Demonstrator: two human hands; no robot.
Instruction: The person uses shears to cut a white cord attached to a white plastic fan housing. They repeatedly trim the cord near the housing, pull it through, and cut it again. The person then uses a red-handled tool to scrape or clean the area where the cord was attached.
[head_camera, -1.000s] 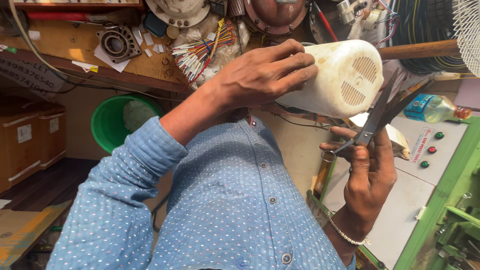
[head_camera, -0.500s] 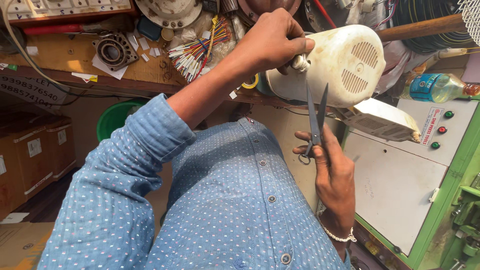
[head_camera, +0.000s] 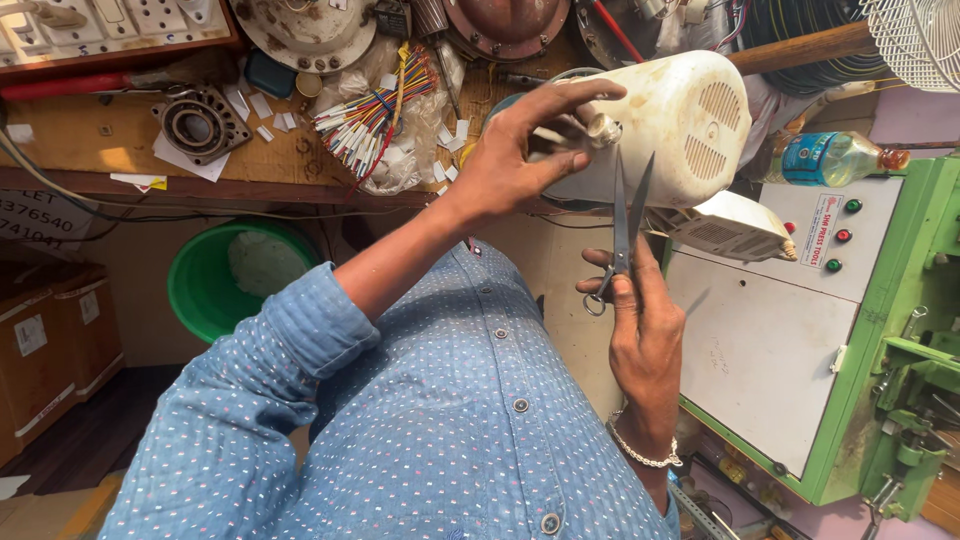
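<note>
A blue dotted shirt (head_camera: 440, 430) fills the lower middle of the view, its left sleeve rolled back above the forearm. To the right of the fingers stands a green-framed cabinet (head_camera: 780, 370) with a grey panel and small round buttons. Above and behind the fingers runs a cluttered wooden bench (head_camera: 110, 140).

Directly under the left fingertips is a cream plastic casing (head_camera: 680, 125) with slotted vents on its end, lying on its side. The left hand (head_camera: 520, 150) is raised with the fingers spread and curled over the near end of the casing; the thumb and forefinger pinch a small pale tuft (head_camera: 600, 128) right at that end. What the tuft is made of cannot be told.

Well to the left of both hands and lower sits a green tub (head_camera: 215, 290). A bunch of coloured wires (head_camera: 375, 115) lies on the bench just left of the left fingers, and a clear bottle (head_camera: 830, 158) lies to the right of the casing.

The right hand (head_camera: 645, 335) is below the left, fingers clenched through the loops of a pair of scissors (head_camera: 625, 225). The blades point straight up, parted in a narrow V, their tips just beneath the pinched tuft and close against the casing. A thin bracelet (head_camera: 645, 455) circles the right wrist.
</note>
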